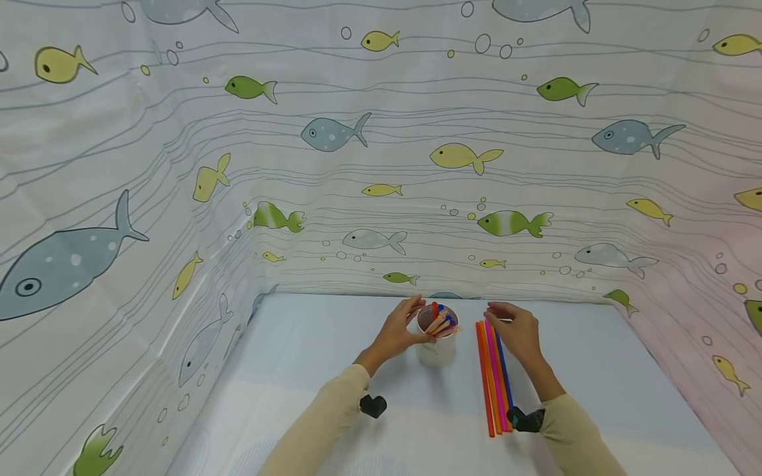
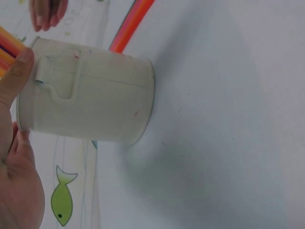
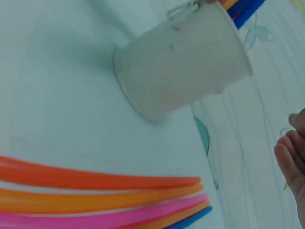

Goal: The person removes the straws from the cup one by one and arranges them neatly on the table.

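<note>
My left hand [image 1: 400, 332] grips the rim of a white metal mug [image 1: 436, 354], thumb on the near side and fingers on the far side. The mug's small loop handle [image 2: 66, 78] shows in the left wrist view. Inside the mug are several coloured sticks [image 2: 9, 50], orange, red and blue among them. Close to the right of the mug, several long coloured sticks [image 1: 491, 377] lie side by side on the table: red-orange, orange, pink and blue. My right hand [image 1: 519, 330] hovers by their far ends with fingers bent loosely, and nothing shows in it.
A white table [image 1: 321, 390] lies under everything. Around it, at the back and both sides, hangs a white cloth [image 1: 321, 178] printed with fish and wavy lines. A black strap piece [image 1: 373, 406] shows at the left wrist and another [image 1: 526, 419] at the right.
</note>
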`<state>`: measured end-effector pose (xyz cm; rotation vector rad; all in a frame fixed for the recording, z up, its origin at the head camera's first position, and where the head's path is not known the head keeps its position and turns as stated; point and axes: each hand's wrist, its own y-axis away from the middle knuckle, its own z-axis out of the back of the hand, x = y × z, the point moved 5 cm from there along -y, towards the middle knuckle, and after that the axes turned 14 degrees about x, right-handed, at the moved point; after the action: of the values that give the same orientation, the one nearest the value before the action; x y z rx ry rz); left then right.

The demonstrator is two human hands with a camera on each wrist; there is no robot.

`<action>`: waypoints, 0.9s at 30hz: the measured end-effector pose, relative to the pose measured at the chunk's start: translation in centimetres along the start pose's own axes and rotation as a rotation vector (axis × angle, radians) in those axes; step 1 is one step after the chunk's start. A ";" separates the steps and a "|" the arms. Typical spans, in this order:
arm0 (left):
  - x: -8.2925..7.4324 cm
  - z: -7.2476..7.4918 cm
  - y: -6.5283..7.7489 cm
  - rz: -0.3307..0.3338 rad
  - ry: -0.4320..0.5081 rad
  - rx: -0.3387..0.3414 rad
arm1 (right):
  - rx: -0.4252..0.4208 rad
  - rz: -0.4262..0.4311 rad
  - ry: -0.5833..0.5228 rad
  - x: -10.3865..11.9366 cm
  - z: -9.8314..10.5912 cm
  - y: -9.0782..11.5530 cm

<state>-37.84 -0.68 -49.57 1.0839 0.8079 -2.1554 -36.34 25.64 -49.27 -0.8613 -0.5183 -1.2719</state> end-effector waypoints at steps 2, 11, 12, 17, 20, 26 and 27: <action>1.2 -0.1 -0.3 0.011 -0.007 -0.001 | 0.023 0.025 -0.027 1.0 -0.2 -0.1; 2.4 -0.3 -0.6 0.024 -0.022 -0.010 | 0.124 0.200 -0.187 4.7 -1.4 0.4; 2.5 -0.3 -0.6 0.020 -0.014 -0.012 | 0.132 0.229 -0.192 4.9 -1.6 0.4; 2.4 -0.3 -0.5 0.007 0.002 -0.018 | 0.166 0.341 -0.205 5.9 -2.7 0.3; 2.4 -0.2 -0.5 0.013 -0.008 -0.014 | 0.188 0.376 -0.208 6.4 -3.3 0.4; 2.4 -0.3 -0.4 0.025 -0.012 -0.013 | 0.218 0.386 -0.172 6.5 -4.4 0.5; 2.4 -0.3 -0.4 0.028 -0.013 -0.013 | 0.220 0.384 -0.161 6.4 -4.5 0.5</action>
<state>-39.15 -0.75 -51.59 1.0681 0.7951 -2.1291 -34.80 18.21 -47.20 -0.8330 -0.5770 -0.7845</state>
